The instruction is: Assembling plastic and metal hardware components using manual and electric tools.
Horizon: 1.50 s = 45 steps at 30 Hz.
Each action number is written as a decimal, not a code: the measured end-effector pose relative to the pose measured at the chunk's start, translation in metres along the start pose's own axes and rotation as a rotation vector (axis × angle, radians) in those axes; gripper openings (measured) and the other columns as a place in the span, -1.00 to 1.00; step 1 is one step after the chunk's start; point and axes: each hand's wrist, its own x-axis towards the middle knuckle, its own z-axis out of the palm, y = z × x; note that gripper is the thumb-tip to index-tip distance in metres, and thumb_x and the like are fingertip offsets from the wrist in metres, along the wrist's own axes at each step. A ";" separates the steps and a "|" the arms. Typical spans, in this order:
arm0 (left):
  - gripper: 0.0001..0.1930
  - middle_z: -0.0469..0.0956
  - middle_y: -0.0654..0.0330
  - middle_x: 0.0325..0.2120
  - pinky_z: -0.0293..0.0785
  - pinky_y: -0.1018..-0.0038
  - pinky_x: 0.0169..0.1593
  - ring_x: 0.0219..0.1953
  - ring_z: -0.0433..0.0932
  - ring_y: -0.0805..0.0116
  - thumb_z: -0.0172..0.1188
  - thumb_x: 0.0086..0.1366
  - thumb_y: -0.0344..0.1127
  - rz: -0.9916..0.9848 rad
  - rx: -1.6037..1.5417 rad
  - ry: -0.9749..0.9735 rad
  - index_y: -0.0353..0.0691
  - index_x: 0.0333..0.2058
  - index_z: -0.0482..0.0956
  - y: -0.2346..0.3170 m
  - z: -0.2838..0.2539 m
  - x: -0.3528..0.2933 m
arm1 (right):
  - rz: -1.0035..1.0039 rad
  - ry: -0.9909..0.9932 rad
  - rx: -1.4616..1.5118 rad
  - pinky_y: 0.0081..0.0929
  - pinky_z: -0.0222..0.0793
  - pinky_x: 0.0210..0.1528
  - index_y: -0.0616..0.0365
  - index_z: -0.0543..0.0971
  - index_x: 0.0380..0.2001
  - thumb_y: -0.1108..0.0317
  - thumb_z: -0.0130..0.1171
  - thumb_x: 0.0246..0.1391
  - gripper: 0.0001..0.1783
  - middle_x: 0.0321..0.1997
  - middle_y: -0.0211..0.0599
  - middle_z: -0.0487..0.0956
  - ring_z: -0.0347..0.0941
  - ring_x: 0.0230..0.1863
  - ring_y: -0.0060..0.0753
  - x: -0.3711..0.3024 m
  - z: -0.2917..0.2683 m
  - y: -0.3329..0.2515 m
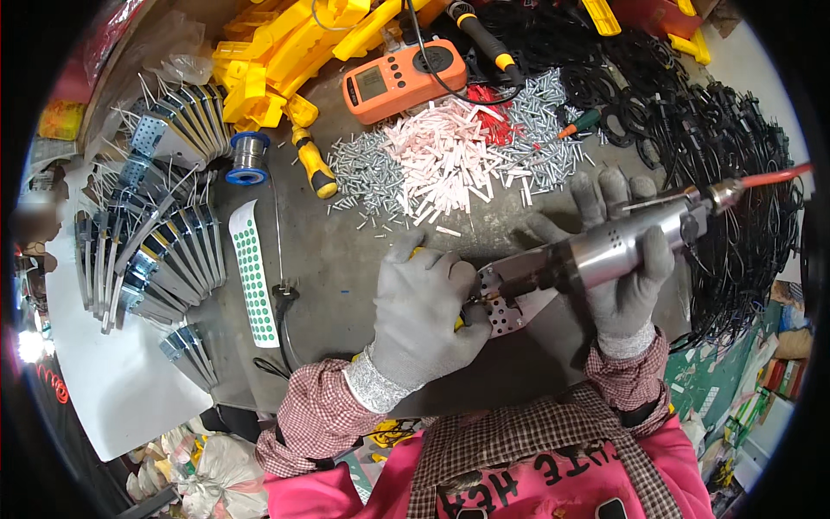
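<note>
In a grey glove, my left hand is closed round a yellow plastic piece, most of it hidden by the fingers. Beside that hand's fingertips a perforated metal plate sticks out. My right hand, also gloved, holds a silver pneumatic screwdriver, its thumb over the barrel and several fingers stretched beyond it. The dark front end of the tool points left, at the plate and the left fingertips. Whether its bit touches a screw is hidden. A red air hose runs from the rear end to the right.
Ahead lie piles of screws and pinkish-white strips, an orange meter and a yellow-handled screwdriver. At left are stacked metal-plate assemblies, a solder spool and a green-dot sticker sheet. Black cables heap at right.
</note>
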 end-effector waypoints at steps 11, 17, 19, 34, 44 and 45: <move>-0.72 0.52 0.07 -0.45 0.35 0.00 0.16 -0.24 0.48 0.02 0.24 -0.27 -0.48 0.052 -0.006 0.007 -0.29 -0.44 0.52 -0.002 -0.002 0.000 | 0.116 0.035 -0.038 0.63 -0.12 0.34 -0.09 0.20 0.33 0.18 0.17 0.23 -0.35 0.43 -0.18 0.25 0.04 0.49 -0.01 0.005 -0.006 -0.008; -0.66 0.51 0.07 -0.38 0.35 0.02 0.11 -0.11 0.46 -0.03 0.30 -0.26 -0.42 0.051 0.042 -0.092 -0.27 -0.38 0.55 -0.003 -0.004 0.001 | 0.027 0.014 -0.398 0.45 0.08 0.35 0.00 0.28 0.25 0.19 0.13 0.26 -0.46 0.36 -0.13 0.31 0.13 0.44 -0.01 0.008 0.014 -0.009; -0.62 0.49 0.06 -0.33 0.35 0.02 0.10 -0.09 0.44 -0.05 0.33 -0.26 -0.38 0.012 0.022 -0.037 -0.25 -0.33 0.56 0.005 -0.002 0.002 | 0.298 0.378 0.121 0.46 0.02 0.38 -0.02 0.45 0.01 0.17 0.19 0.23 -0.66 0.10 -0.25 0.48 0.22 0.35 -0.13 0.014 0.001 -0.010; -0.29 0.49 0.07 -0.17 0.36 0.07 0.07 -0.03 0.44 -0.03 0.56 -0.31 -0.11 0.059 0.075 -0.051 -0.25 -0.10 0.54 0.005 -0.021 -0.017 | 0.267 0.288 -0.195 0.13 0.09 0.43 0.14 0.27 0.25 0.18 0.11 0.25 -0.43 0.37 0.01 0.27 0.09 0.46 0.00 0.012 0.022 -0.002; -0.38 0.51 0.21 -0.37 0.38 0.28 -0.38 -0.43 0.49 0.22 0.49 -0.13 -0.11 0.073 0.605 -0.181 -0.19 -0.07 0.51 -0.001 -0.055 -0.086 | 0.127 -0.118 0.064 0.07 0.09 0.44 0.02 0.17 0.33 0.19 0.16 0.21 -0.32 0.36 -0.07 0.26 0.16 0.40 -0.02 0.013 -0.034 -0.022; -0.45 0.53 0.18 -0.43 0.40 0.32 -0.43 -0.50 0.53 0.27 0.44 0.02 -0.09 0.007 0.530 -0.228 -0.22 -0.07 0.50 0.008 -0.070 -0.075 | 0.097 -0.121 0.421 0.02 0.07 0.44 0.00 0.18 0.34 0.18 0.17 0.20 -0.31 0.35 -0.13 0.28 0.20 0.37 -0.06 0.010 -0.048 -0.026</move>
